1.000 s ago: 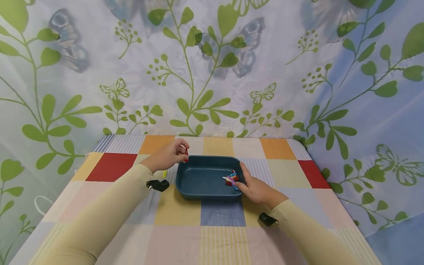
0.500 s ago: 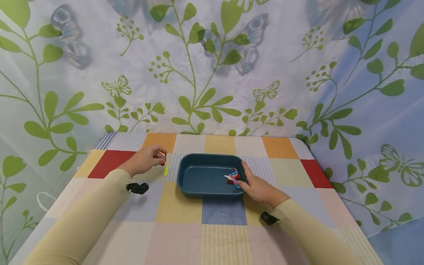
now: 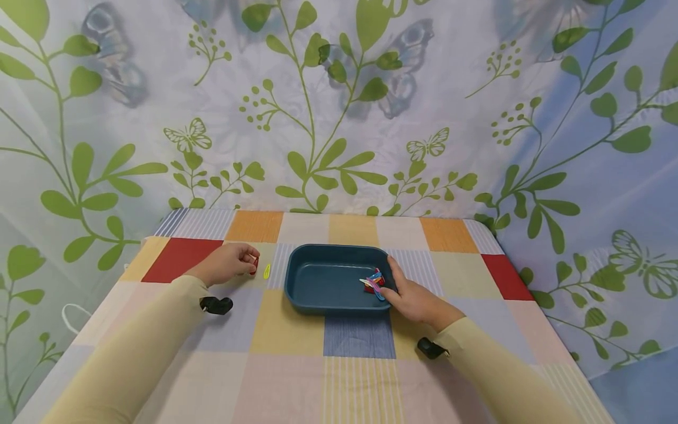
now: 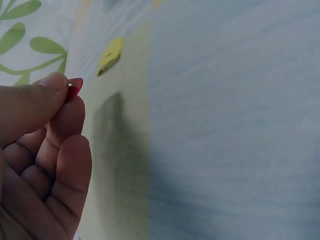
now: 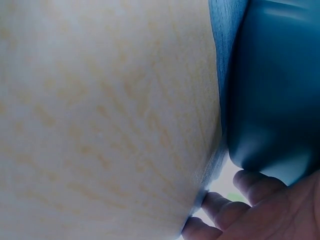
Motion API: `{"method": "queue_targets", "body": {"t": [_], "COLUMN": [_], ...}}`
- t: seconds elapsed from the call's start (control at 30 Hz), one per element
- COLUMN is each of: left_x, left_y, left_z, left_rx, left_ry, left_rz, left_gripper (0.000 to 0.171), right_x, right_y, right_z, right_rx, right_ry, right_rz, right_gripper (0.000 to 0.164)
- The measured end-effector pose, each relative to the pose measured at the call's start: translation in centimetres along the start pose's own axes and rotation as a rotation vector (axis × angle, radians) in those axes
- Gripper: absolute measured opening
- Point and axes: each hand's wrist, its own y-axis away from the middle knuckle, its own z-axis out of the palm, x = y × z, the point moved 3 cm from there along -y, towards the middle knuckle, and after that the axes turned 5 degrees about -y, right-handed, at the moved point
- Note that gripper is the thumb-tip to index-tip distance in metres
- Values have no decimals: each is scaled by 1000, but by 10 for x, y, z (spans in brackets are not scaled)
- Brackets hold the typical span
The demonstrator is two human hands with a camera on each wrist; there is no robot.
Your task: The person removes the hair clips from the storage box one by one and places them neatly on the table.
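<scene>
My left hand (image 3: 225, 263) is low over the cloth, left of a dark blue rectangular box (image 3: 325, 287). Its thumb and index finger pinch a red hair clip (image 4: 75, 88), mostly covered by the fingers. A yellow snap hair clip (image 3: 267, 271) lies on the cloth between that hand and the box. At the box's right end, my right hand (image 3: 415, 300) grips the wall, thumb over the rim and fingers outside. Beside the thumb, inside the box, sits a small pile of colourful hair clips (image 3: 374, 283). The right wrist view shows the fingers against the outer wall (image 5: 272, 130).
A patchwork checked cloth (image 3: 360, 388) covers the table. Behind it hangs a curtain (image 3: 339, 106) printed with leaves and butterflies. A white cable loop (image 3: 71, 318) shows at the table's left edge. Black wrist devices (image 3: 216, 304) stick out below both wrists.
My left hand has moved left and down from the box's left rim, past the yellow clip, with the red clip still pinched. The right hand keeps its grip on the box.
</scene>
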Motion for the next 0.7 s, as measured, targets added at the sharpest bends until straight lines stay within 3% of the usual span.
{"method": "queue_targets", "body": {"t": [0.7], "left_x": [-9], "left_y": [-13], "left_z": [15], "left_rx": [10], "left_ry": [-85], "left_rz": [-6], "left_gripper": [34], "right_x": [0], "right_y": [-1], "right_z": [0], "right_rx": [10], "right_ry": [-8], "right_rz": [5], "right_gripper": [88]}}
